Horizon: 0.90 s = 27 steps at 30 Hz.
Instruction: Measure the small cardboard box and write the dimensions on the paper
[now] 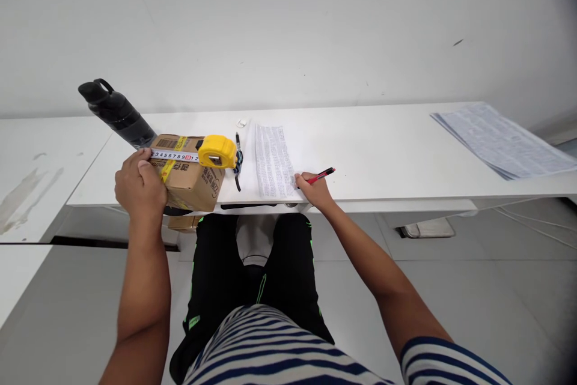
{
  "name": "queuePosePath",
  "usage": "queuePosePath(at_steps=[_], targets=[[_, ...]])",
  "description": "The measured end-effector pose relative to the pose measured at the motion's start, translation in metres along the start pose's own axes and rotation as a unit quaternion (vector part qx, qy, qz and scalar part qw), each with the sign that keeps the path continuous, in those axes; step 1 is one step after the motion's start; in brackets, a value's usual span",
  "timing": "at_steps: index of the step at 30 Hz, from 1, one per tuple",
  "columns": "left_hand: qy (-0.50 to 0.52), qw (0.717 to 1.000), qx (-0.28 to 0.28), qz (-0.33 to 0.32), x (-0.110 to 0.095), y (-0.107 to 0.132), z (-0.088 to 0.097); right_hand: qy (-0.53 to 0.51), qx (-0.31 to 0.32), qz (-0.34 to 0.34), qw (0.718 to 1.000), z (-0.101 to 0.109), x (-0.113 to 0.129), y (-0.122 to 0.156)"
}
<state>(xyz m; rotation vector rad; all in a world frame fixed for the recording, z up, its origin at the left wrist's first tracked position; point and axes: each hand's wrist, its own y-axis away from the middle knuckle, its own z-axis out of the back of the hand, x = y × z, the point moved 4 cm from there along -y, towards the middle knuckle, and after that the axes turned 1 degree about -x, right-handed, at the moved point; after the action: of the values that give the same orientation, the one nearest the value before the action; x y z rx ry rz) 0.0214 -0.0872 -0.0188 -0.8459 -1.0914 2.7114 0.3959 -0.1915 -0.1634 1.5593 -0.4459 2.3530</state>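
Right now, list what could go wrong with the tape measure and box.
The left hand alone pins the tape's end on the cardboard box; if it slips, the blade may snap back into the yellow tape measure. The box sits near the table edge and could tip off. The right hand holds a red pen.

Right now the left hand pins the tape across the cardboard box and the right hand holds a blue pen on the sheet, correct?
Not quite: the pen in the right hand is red, as the head view shows. The rest stands.
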Motion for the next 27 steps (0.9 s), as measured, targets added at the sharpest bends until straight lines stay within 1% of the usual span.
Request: queuePosePath(at_steps=[7,12,21,27], targets=[[0.004,1.000,0.001,-0.006,0.0031,-0.0004,-0.0016,0.004,-0.017,-0.010,1.000,0.0017,0.0011,0.0009],[0.012,1.000,0.003,-0.003,0.0035,-0.0008,-0.0021,0.001,-0.008,-0.011,1.000,0.0017,0.0019,0.0007],[0.013,1.000,0.006,-0.011,0.0041,-0.0004,-0.0034,-0.004,-0.028,-0.009,1.000,0.0040,0.0016,0.0004],[0.012,1.000,0.008,-0.005,0.0037,-0.0004,-0.0038,0.000,-0.015,-0.011,1.000,0.0039,0.0009,0.0000]])
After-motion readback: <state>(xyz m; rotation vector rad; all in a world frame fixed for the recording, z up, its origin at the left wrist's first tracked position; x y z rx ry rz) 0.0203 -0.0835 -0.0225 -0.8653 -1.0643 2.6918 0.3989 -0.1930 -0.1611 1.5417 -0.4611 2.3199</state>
